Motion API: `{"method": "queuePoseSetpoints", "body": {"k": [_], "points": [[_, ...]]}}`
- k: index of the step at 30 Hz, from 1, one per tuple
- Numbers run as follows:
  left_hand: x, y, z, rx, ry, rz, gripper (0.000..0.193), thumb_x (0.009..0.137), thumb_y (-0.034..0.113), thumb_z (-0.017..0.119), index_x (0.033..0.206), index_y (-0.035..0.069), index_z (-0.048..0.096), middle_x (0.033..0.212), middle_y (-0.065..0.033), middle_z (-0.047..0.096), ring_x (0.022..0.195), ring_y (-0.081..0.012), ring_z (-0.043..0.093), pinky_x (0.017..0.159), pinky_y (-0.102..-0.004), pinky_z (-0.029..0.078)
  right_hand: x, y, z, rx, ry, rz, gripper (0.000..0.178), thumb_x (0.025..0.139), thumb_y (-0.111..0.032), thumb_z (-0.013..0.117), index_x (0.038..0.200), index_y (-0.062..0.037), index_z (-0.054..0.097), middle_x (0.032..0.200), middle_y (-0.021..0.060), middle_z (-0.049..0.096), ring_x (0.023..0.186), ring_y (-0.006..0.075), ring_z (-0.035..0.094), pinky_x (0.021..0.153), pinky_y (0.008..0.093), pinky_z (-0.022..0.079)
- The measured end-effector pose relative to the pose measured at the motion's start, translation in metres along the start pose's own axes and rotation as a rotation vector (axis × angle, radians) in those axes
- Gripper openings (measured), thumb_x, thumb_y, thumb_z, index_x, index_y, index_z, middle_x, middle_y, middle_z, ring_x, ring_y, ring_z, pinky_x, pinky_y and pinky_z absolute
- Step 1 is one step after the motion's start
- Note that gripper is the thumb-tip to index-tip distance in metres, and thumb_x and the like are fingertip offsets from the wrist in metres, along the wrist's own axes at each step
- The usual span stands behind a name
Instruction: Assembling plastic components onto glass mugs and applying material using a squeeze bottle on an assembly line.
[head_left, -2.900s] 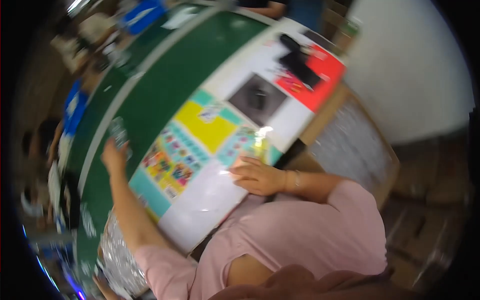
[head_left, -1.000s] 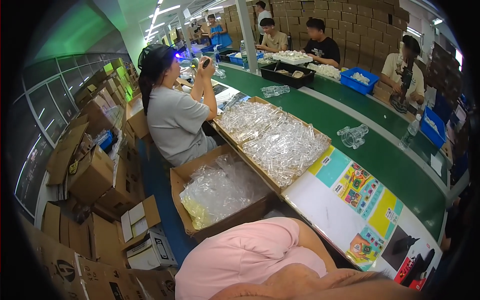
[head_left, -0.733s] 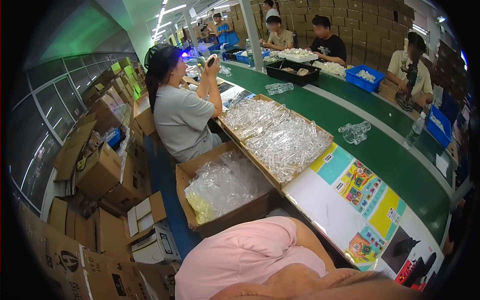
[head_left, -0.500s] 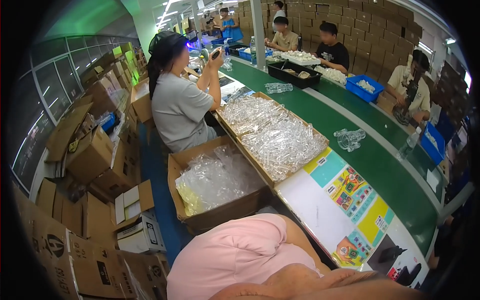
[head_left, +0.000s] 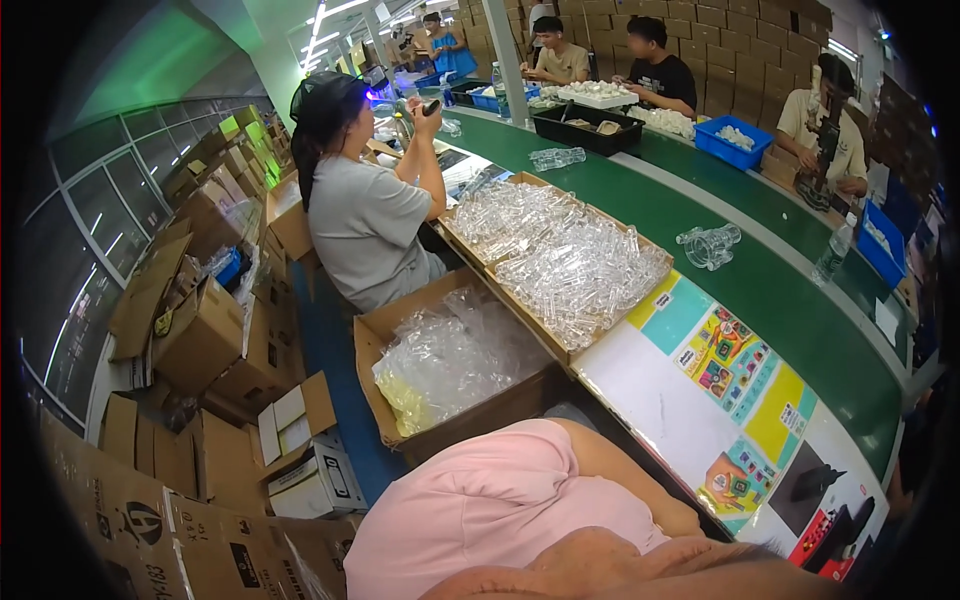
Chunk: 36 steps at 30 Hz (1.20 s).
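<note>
Neither of my hands shows in the head view. Only my pink-sleeved shoulder [head_left: 490, 510] and a bare stretch of upper arm [head_left: 625, 480] fill the lower edge. Just past the shoulder stands an open cardboard box [head_left: 385, 335] full of clear plastic bags. Beside it on the bench lies a shallow tray [head_left: 650, 262] heaped with clear plastic parts. Nearer me is a white board with a colourful printed sheet [head_left: 735, 365], and a black object [head_left: 815, 485] lies at its near end.
A green conveyor belt [head_left: 700, 215] runs past the bench with clear parts [head_left: 708, 245] on it. A person in a grey shirt [head_left: 365, 225] sits at the bench ahead, and others work across the belt. Stacked cardboard boxes [head_left: 190, 330] crowd the floor on the left.
Earlier I looked down at both my hands on the colourful sheet. The view has since swung left along the bench, my hands have left it, and it keeps drifting slightly.
</note>
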<state>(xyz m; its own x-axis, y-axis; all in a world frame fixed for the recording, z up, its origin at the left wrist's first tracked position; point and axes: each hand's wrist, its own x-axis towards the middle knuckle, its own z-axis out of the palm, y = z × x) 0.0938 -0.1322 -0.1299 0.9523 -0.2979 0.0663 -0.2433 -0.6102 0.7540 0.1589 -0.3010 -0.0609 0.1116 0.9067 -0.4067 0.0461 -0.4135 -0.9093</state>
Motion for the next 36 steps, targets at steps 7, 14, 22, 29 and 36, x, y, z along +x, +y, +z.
{"method": "queuePoseSetpoints", "body": {"k": [7,14,22,29,36], "points": [[-0.014,0.039,-0.029,-0.270,0.216,0.091,0.058,0.058,0.031,0.074,0.099,0.000,0.048,0.089,-0.0214,0.056,0.086,-0.0391,0.055,0.072,-0.0433,0.044,-0.007,-0.022,0.001,0.060,0.029,0.002,0.067,0.070,0.000,0.059,0.131,-0.0002,0.030,0.130,0.0141,0.038,0.120,0.0238,0.036,0.100,0.0339,0.030],[-0.044,0.119,-0.155,-0.153,0.456,0.293,0.077,0.063,0.027,0.075,0.123,0.000,0.036,0.112,-0.0203,0.051,0.103,-0.0333,0.051,0.084,-0.0382,0.042,0.012,-0.078,-0.005,0.051,0.085,-0.102,0.069,0.070,0.000,0.060,0.131,-0.0002,0.029,0.130,0.0138,0.037,0.120,0.0235,0.036,0.099,0.0338,0.030],[-0.227,0.189,-0.280,0.528,1.311,0.464,0.091,0.075,0.035,0.068,0.139,0.005,0.011,0.139,-0.0169,0.024,0.116,-0.0263,0.041,0.094,-0.0370,0.037,0.035,-0.142,0.016,0.055,0.082,-0.151,0.072,0.069,0.001,0.062,0.132,-0.0002,0.028,0.131,0.0134,0.037,0.120,0.0231,0.035,0.099,0.0337,0.031],[-0.314,0.184,-0.323,-0.177,1.497,0.459,0.081,0.073,0.035,0.069,0.131,0.002,0.024,0.119,-0.0148,0.046,0.111,-0.0235,0.046,0.096,-0.0366,0.034,0.154,-0.174,0.082,-0.137,-0.067,-0.365,0.079,0.060,-0.008,0.076,0.125,0.0004,0.032,0.117,0.0167,0.047,0.114,0.0252,0.044,0.097,0.0304,0.035],[-0.298,0.166,-0.376,0.044,1.381,0.226,0.064,0.064,0.036,0.075,0.110,0.001,0.047,0.102,-0.0118,0.057,0.098,-0.0208,0.054,0.088,-0.0321,0.040,0.257,-0.179,0.114,-0.754,0.225,-0.600,0.076,0.063,-0.014,0.075,0.123,0.0064,0.033,0.118,0.0218,0.048,0.110,0.0331,0.046,0.094,0.0355,0.036]]}}
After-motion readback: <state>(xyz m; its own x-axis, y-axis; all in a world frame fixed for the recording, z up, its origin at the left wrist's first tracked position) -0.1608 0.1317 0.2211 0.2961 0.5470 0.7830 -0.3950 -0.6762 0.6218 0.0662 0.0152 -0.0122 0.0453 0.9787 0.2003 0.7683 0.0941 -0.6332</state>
